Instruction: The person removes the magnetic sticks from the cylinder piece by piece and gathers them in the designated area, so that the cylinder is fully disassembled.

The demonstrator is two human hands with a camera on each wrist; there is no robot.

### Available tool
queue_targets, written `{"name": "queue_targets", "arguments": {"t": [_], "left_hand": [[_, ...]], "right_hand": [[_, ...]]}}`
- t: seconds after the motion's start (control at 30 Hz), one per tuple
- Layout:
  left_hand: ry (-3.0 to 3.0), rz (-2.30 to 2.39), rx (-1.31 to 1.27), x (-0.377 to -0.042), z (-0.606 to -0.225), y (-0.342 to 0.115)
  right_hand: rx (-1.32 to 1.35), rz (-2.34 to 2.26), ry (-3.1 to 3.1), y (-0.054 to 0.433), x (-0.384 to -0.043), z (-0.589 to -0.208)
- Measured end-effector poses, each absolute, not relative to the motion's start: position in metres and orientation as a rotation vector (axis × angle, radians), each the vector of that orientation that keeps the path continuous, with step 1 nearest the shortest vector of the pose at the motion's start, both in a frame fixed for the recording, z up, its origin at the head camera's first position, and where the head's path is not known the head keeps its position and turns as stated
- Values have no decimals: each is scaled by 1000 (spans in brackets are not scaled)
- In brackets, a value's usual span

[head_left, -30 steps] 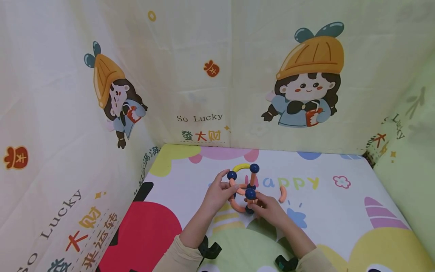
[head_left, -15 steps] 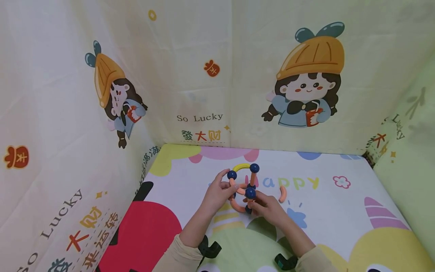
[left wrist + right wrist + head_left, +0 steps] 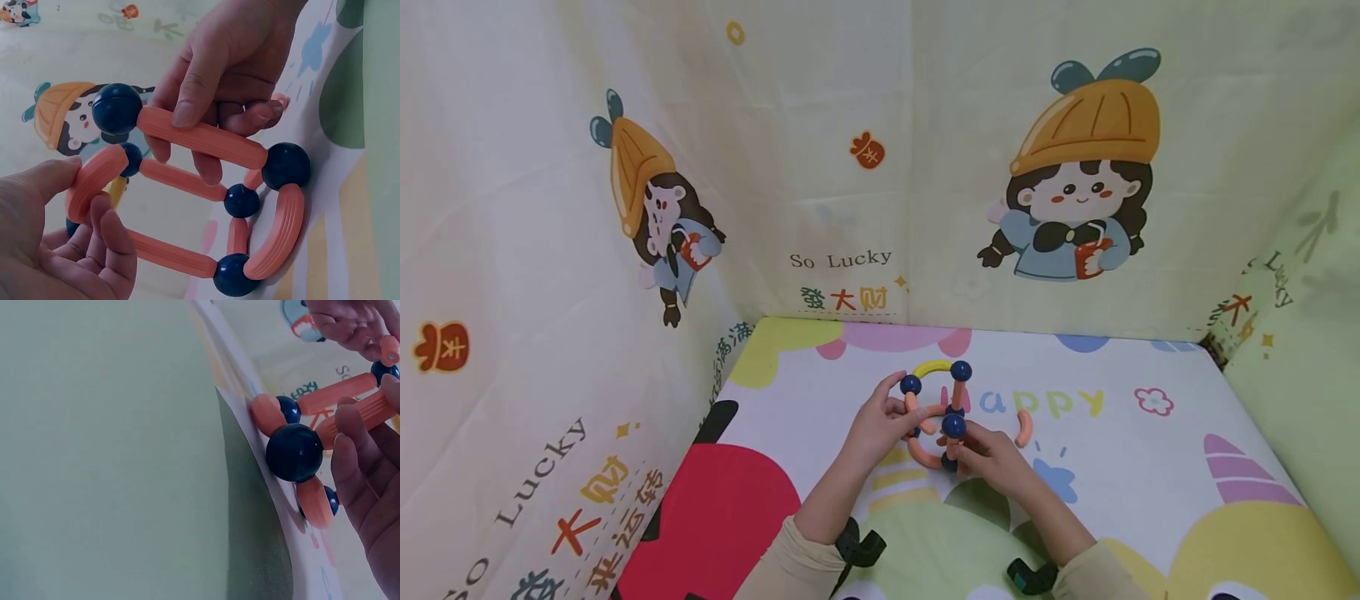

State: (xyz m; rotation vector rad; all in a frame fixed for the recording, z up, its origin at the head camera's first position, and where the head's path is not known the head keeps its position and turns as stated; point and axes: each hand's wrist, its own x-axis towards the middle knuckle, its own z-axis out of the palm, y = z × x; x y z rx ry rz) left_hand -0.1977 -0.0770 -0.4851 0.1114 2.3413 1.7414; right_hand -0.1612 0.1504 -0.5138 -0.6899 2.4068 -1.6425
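Observation:
A frame of navy balls (image 3: 961, 371) and salmon-orange rods stands on the table between the hands, with a curved yellow rod (image 3: 934, 365) across its top back. My left hand (image 3: 874, 427) pinches a curved orange rod (image 3: 89, 180) between thumb and fingers; its free end shows in the right wrist view, apart from the near upper ball (image 3: 117, 109). My right hand (image 3: 992, 457) holds the upright straight rod (image 3: 203, 139) under that ball, thumb on one side and fingers behind. The lower ball (image 3: 285, 166) joins another curved rod (image 3: 278, 234). Fingers partly cover the frame's left side.
One loose curved orange rod (image 3: 1024, 427) lies right of the frame. The table (image 3: 1150, 467) bears a printed cartoon mat. Printed cloth walls (image 3: 820, 192) enclose the back and sides. Black wrist-camera mounts (image 3: 861, 546) sit at both wrists.
My left hand has shifted slightly left with the curved rod, whose right end has come away from the near upper ball, leaving a small gap. The right hand keeps its place.

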Motion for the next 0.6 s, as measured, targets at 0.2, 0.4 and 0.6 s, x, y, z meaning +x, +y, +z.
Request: {"name": "queue_targets", "arguments": {"t": [0.2,0.4,0.6], "left_hand": [[2445,1658,133,-200,-490,-77],[2522,1572,150,-201,-490,-78],[2575,1512,142,-203,-490,-80]], "right_hand": [[-651,-1637,2375,151,-162,-513],[-641,-1657,2361,151,-163,-515],[-619,-1667,2333,152,-163,-516]]}}
